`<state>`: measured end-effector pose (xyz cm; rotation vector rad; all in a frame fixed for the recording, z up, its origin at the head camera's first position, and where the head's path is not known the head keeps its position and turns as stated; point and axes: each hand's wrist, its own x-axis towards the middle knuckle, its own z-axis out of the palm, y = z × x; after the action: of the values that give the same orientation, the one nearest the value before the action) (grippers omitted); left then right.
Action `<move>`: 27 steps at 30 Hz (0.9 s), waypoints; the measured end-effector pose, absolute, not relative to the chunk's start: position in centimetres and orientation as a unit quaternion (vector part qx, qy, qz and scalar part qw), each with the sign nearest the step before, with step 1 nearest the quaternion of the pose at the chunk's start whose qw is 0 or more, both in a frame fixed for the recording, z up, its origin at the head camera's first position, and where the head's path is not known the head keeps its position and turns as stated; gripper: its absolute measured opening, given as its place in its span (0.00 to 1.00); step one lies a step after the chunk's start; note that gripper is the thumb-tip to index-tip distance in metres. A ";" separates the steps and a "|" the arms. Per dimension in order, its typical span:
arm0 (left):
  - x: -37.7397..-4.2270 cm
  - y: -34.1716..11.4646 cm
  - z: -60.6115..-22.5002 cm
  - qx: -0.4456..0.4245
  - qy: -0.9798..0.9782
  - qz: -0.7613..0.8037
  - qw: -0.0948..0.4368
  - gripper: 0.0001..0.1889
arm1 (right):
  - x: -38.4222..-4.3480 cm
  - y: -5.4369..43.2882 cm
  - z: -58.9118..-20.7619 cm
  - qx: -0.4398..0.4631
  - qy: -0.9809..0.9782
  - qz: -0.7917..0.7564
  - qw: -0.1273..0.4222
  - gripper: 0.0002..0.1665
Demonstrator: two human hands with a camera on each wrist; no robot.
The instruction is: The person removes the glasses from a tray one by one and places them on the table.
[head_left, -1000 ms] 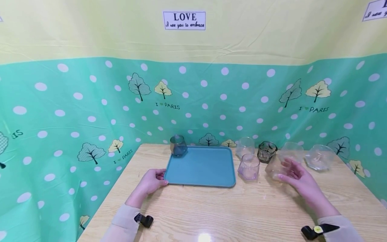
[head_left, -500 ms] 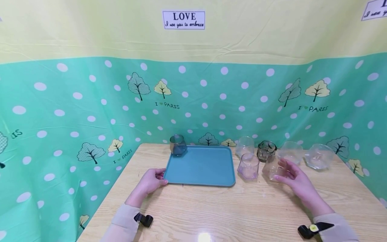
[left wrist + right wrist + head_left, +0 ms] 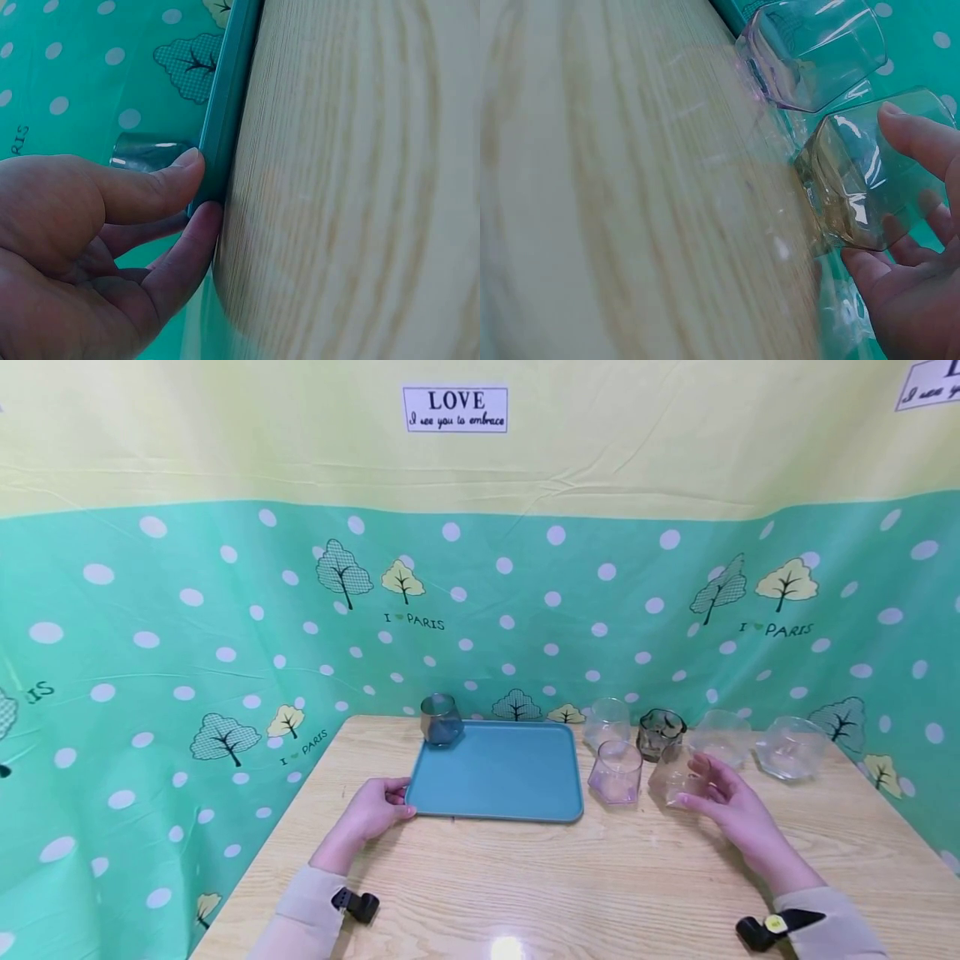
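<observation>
My left hand (image 3: 372,810) grips the near left corner of a blue rectangular tray (image 3: 498,777); in the left wrist view the thumb (image 3: 161,184) lies on the rim with fingers beneath. A dark blue-grey glass (image 3: 442,727) stands at the tray's far left corner. On the right, my right hand (image 3: 738,814) holds a clear amber-tinted glass (image 3: 847,172) upright, thumb on one side and fingers round the other. Its base is right at the tabletop. Just left of it stands a purple-tinted glass (image 3: 617,777), also seen beyond it in the right wrist view.
Behind the amber glass stand a dark smoky glass (image 3: 660,735) and a clear glass (image 3: 720,739). A clear glass (image 3: 607,722) is by the tray's right side, and a wide clear glass bowl (image 3: 791,752) sits farther right. A printed curtain (image 3: 480,593) hangs behind the wooden table (image 3: 540,877).
My right hand has shifted slightly left with the amber-tinted glass, bringing it nearer the purple-tinted one. The left hand and the tray have stayed in place.
</observation>
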<state>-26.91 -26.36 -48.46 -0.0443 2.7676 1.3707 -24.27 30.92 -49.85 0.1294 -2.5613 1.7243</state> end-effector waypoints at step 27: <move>-26.7 -26.3 -48.3 -0.013 0.899 0.437 0.023 0.30 | -24.0 30.8 -49.6 0.050 -0.827 0.559 0.002 0.59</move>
<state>-26.74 -26.29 -48.33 -0.0399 2.7835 1.3519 -24.03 30.82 -49.62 0.1570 -2.5957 1.7542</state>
